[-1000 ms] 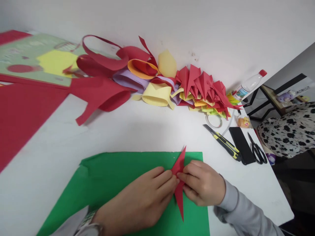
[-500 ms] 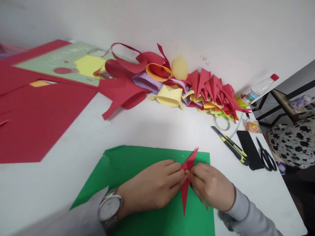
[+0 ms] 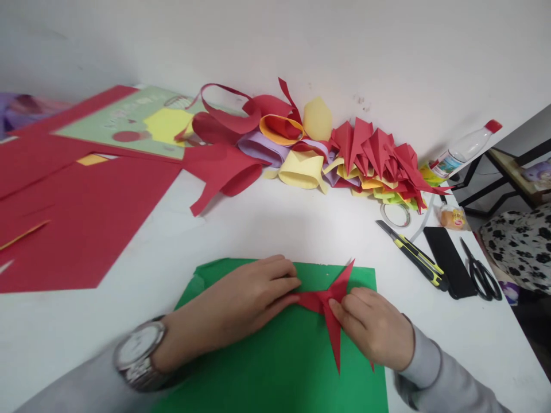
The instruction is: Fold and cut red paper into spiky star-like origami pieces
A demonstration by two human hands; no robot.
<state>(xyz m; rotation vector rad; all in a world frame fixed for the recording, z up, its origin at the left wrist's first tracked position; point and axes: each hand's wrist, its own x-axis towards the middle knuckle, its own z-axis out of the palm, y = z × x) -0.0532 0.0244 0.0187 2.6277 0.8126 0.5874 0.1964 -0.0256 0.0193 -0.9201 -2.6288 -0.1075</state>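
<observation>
We see a big white table (image 3: pixel 279 229) by a pale wall (image 3: pixel 258 40). On its left lies a large red sheet (image 3: pixel 94 229). Near the front is a green sheet (image 3: pixel 267 367), with one corner bent over. Farther back, a light green sheet (image 3: pixel 97 129) lies on the red one. Along the wall we see a row of folded paper shapes (image 3: pixel 301 169), red, purple, orange and yellow, with spiky red ones at the right end.

Over the green sheet are the two hands. The left hand (image 3: pixel 249 298) pinches one point of a red paper star between thumb and fingers. The right hand (image 3: pixel 379 330) grips the other side, its thumb near the middle. The red paper star (image 3: pixel 333 321) is between them, above the green sheet, and one tip peeks out below the right hand.

To the right we see a clear bottle (image 3: pixel 465 149) with a red cap, a yellow and black cutter (image 3: pixel 413 255), a flat black thing (image 3: pixel 447 261) and black scissors (image 3: pixel 480 275). The left wrist wears a watch (image 3: pixel 140 344). Smallest, we spot a wrapped snack (image 3: pixel 451 218).
</observation>
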